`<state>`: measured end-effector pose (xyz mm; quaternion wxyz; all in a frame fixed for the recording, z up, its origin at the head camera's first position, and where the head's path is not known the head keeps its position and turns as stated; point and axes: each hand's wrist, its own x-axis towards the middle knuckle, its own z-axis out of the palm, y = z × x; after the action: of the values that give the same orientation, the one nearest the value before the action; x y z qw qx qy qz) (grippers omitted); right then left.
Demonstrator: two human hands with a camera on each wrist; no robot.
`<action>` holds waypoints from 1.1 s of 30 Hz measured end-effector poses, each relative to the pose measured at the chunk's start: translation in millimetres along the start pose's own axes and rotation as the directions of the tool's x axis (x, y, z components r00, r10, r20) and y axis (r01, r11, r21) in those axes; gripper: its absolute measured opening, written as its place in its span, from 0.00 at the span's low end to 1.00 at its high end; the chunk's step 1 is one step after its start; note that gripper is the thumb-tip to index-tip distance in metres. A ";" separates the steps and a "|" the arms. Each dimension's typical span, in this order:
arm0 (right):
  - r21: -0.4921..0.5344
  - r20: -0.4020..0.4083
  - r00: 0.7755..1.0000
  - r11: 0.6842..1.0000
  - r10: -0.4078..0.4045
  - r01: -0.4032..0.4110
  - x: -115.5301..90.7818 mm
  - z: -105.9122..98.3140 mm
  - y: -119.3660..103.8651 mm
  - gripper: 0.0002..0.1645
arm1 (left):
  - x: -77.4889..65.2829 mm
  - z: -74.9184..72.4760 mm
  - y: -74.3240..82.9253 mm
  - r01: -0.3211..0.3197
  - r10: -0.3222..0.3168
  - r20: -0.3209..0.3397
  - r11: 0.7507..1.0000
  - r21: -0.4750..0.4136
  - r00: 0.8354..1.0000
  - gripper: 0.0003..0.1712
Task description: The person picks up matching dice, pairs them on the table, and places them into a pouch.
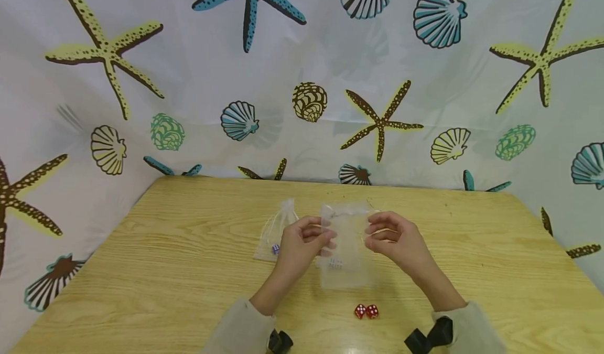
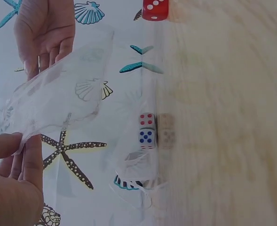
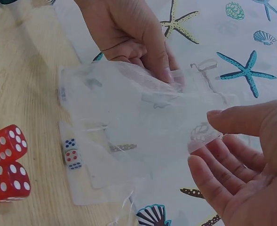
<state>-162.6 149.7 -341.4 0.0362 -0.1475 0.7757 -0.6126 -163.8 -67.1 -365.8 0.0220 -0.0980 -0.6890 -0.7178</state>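
A sheer white drawstring pouch (image 1: 349,275) hangs upright between both hands above the table. My left hand (image 1: 304,244) pinches its left side between thumb and fingers, clearly seen in the left wrist view. At its right edge is my right hand (image 1: 398,241); in the right wrist view its thumb (image 3: 227,121) and fingers stand apart around the pouch's corner, with a gap between them. White dice (image 3: 72,154) with blue and red pips show behind the held pouch. Two red dice (image 1: 366,311) with white pips lie side by side in front of it.
Another sheer pouch (image 1: 266,241) with loose cords lies to the left of the held one, a blue die (image 1: 276,249) inside it. The wooden table (image 1: 165,270) ends at a white cloth backdrop (image 1: 278,71) printed with starfish and shells.
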 end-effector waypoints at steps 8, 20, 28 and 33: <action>-0.027 -0.045 0.996 0.997 -0.080 0.079 -2.1 -7.8 -14.7 0.30 | -3.3 2.2 3.8 -0.107 0.106 0.013 0.987 0.119 0.994 0.09; -0.117 -0.025 0.963 0.958 -0.268 0.264 -5.4 -14.5 -16.7 0.21 | -7.0 6.5 3.4 -0.253 0.249 0.048 0.936 0.245 0.967 0.06; -0.187 0.030 0.952 0.934 -0.306 0.306 -6.7 -13.9 -16.1 0.10 | -10.1 10.0 6.7 -0.413 0.410 0.105 0.804 0.427 0.906 0.06; -0.197 0.062 0.953 0.932 -0.298 0.304 -8.3 -15.6 -17.0 0.09 | -11.4 11.3 7.3 -0.490 0.481 0.147 0.739 0.463 0.865 0.07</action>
<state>-155.2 163.1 -322.2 -0.0614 -0.2768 0.8020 -0.5258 -150.2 -57.5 -360.2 0.2256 -0.2716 -0.7971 -0.4898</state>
